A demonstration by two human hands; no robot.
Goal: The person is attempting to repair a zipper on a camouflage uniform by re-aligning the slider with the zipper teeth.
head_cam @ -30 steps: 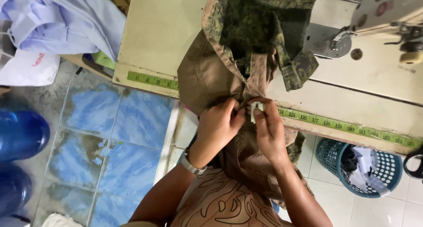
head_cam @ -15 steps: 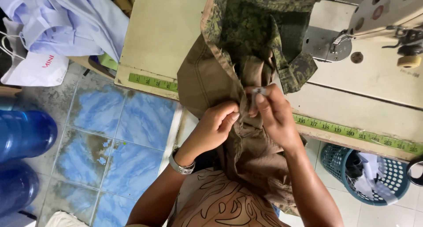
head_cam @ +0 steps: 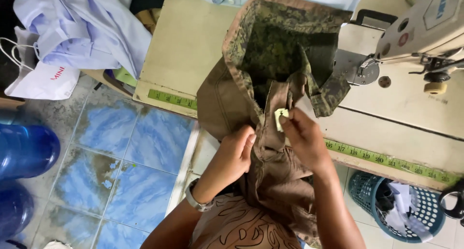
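Fingers of the left hand [head_cam: 235, 152] are curled shut on a fold of the garment [head_cam: 270, 133], pinching the brown cloth at its seam; a watch [head_cam: 195, 200] sits on that wrist. Just right of it, the right hand [head_cam: 302, 138] pinches a small pale tag [head_cam: 281, 118] between thumb and fingertips, holding it against the brown strip that runs down the garment's middle.

Far left, on the blue tiled floor [head_cam: 121, 171], stand two blue jugs [head_cam: 24, 150], one behind the other. Above them lies a heap of pale lilac shirts [head_cam: 82, 26] with a white bag [head_cam: 43, 80] at its edge.

Next comes the table [head_cam: 188, 41], cream-topped, with a green tape measure [head_cam: 171, 99] fixed along its front edge. The garment hangs over that edge and down into the person's lap: brown on the outside, green camouflage on the inside, its opening spread wide on the table top.

To the right stands a sewing machine [head_cam: 425, 26], off-white, its metal plate just beside the camouflage cloth. The tape measure runs on under the right hand toward the far right. Below the table edge there, a teal basket [head_cam: 367, 200] holds cloth scraps, and dark scissor handles [head_cam: 454, 205] show at the frame's right border.
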